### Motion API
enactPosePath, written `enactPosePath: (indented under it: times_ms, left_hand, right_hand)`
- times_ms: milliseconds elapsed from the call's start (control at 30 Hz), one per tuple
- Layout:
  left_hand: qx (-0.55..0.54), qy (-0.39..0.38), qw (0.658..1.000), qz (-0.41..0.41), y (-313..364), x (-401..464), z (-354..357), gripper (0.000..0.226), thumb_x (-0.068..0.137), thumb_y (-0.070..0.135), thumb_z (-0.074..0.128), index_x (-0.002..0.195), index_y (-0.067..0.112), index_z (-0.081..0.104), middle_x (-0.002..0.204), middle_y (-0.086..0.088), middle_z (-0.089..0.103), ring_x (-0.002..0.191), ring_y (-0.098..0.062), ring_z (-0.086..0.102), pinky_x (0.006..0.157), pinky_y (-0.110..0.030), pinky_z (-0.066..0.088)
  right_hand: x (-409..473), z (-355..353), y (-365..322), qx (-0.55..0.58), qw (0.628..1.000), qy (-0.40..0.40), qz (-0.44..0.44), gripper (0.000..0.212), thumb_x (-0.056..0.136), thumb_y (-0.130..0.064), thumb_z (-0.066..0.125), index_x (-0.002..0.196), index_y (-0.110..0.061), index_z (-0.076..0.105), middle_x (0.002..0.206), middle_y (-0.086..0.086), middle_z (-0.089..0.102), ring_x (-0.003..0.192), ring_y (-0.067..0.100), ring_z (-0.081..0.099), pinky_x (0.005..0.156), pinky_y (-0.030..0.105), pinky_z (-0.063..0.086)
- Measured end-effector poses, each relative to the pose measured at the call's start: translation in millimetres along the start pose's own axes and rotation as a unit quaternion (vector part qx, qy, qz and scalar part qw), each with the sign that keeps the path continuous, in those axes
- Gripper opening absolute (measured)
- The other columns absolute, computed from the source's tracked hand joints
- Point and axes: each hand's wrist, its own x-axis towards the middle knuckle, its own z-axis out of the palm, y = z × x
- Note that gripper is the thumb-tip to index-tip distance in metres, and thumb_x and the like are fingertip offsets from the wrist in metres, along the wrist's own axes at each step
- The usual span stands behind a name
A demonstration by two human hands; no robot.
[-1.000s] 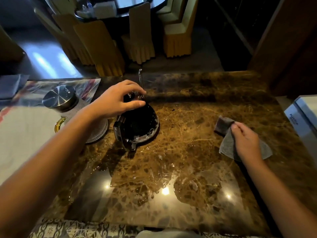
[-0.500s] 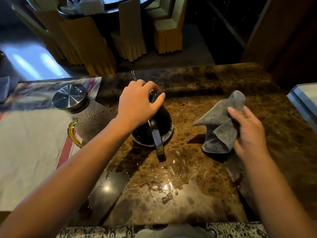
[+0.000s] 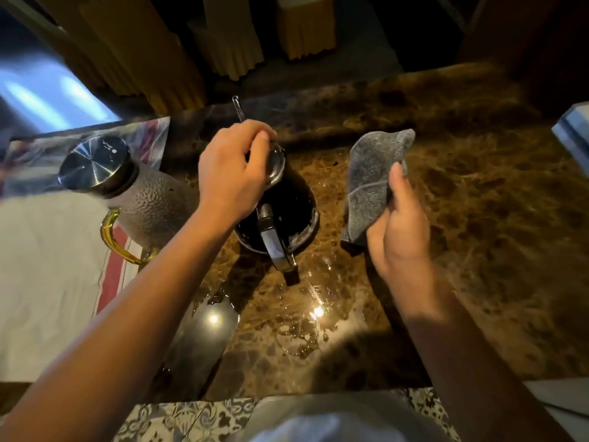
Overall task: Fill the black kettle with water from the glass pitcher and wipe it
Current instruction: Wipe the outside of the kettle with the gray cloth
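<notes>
Grey cloth point(image 3: 371, 183), gripped by the right hand point(image 3: 396, 231), has come nearer the black kettle point(image 3: 287, 215); the left hand point(image 3: 231, 177) still grips its lid.

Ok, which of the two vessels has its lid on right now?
The glass pitcher, capped by a round metal lid; the black kettle stands open.

Left hand point(image 3: 232, 173) and right hand point(image 3: 398, 224), both bare: no gloves, rings, watch or bracelets visible. Both forearms are uncovered to the frame edge; no sleeve reaches them. At the bottom centre, a pale, whitish garment point(image 3: 322, 424) covers the torso, blurred; its cut cannot be told.
</notes>
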Motion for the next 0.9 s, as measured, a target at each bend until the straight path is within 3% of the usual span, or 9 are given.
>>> enactPosePath:
  times_ms: [100,167,233,333,433,533,633,767,900]
  left_hand:
    - [-0.011,0.011,0.999,-0.03,6,-2,0,0.032,0.105,0.028,0.043,0.117,0.02,0.071,0.108,0.006,0.073,0.102,-0.013,0.065,0.09,-0.037,0.048]
    - [-0.01,0.015,0.999,-0.036,4,-3,1,0.031,0.105,0.025,0.043,0.117,0.019,0.071,0.109,0.006,0.073,0.102,-0.014,0.065,0.091,-0.042,0.05]
    - [-0.001,0.018,0.999,-0.047,3,-2,2,0.03,0.105,0.024,0.044,0.115,0.018,0.071,0.109,0.006,0.074,0.101,-0.013,0.066,0.091,-0.043,0.05]
    - [-0.04,0.035,0.996,-0.077,6,-2,4,0.028,0.104,0.022,0.046,0.111,0.017,0.072,0.104,0.01,0.072,0.098,-0.004,0.065,0.091,-0.036,0.051]
    - [-0.062,0.045,0.992,-0.097,9,-3,4,0.027,0.102,0.018,0.046,0.108,0.016,0.073,0.101,0.014,0.071,0.098,-0.003,0.065,0.092,-0.035,0.052]
    - [-0.054,0.035,0.993,-0.099,7,-2,4,0.028,0.101,0.02,0.046,0.106,0.016,0.073,0.1,0.01,0.073,0.096,-0.009,0.067,0.091,-0.044,0.053]
    - [-0.05,0.029,0.993,-0.101,8,-2,5,0.028,0.101,0.022,0.045,0.103,0.016,0.072,0.1,0.008,0.073,0.095,-0.013,0.067,0.089,-0.049,0.053]
    - [-0.047,0.036,0.994,-0.087,9,-3,4,0.031,0.102,0.02,0.044,0.107,0.018,0.074,0.103,0.01,0.074,0.098,-0.009,0.067,0.09,-0.044,0.053]
    - [-0.05,0.026,0.995,-0.08,8,-2,5,0.034,0.104,0.019,0.041,0.112,0.017,0.074,0.108,0.008,0.074,0.101,-0.009,0.067,0.092,-0.044,0.052]
  right_hand:
    - [-7,4,20,-0.076,0.996,-0.013,0.036,0.044,0.102,-0.052,0.054,0.142,-0.033,0.055,0.141,-0.009,0.063,0.13,0.008,0.059,0.118,0.041,0.043]
    - [-15,8,33,-0.103,0.993,-0.038,0.042,0.034,0.106,-0.05,0.048,0.139,-0.042,0.051,0.12,-0.034,0.063,0.114,-0.016,0.058,0.108,0.016,0.045]
    - [-21,21,40,-0.124,0.988,-0.066,0.055,0.041,0.106,-0.054,0.042,0.144,-0.041,0.045,0.114,-0.04,0.055,0.105,-0.025,0.053,0.086,-0.005,0.04]
    - [-17,39,42,-0.104,0.982,-0.132,0.088,0.084,0.086,-0.088,0.034,0.147,-0.034,0.053,0.142,-0.024,0.056,0.134,-0.006,0.048,0.115,0.016,0.035]
    - [-11,51,38,-0.116,0.983,-0.14,0.03,0.042,0.103,-0.061,0.043,0.123,-0.037,0.07,0.12,-0.022,0.07,0.118,-0.006,0.061,0.118,0.038,0.043]
    - [5,55,43,-0.192,0.966,-0.124,-0.12,0.023,0.102,-0.027,0.063,0.124,-0.019,0.067,0.121,-0.007,0.07,0.116,0.008,0.065,0.103,0.045,0.054]
    - [15,59,60,-0.274,0.932,-0.111,-0.209,0.03,0.102,-0.037,0.06,0.126,-0.02,0.063,0.122,-0.008,0.068,0.115,0.013,0.063,0.097,0.044,0.053]
    - [22,69,63,-0.338,0.905,-0.15,-0.208,0.047,0.109,-0.044,0.034,0.148,-0.025,0.053,0.146,-0.006,0.059,0.137,0.01,0.047,0.112,0.032,0.04]
    - [36,66,70,-0.375,0.881,-0.195,-0.211,0.06,0.107,-0.051,0.019,0.157,-0.027,0.041,0.16,-0.006,0.046,0.149,0.011,0.038,0.123,0.045,0.031]
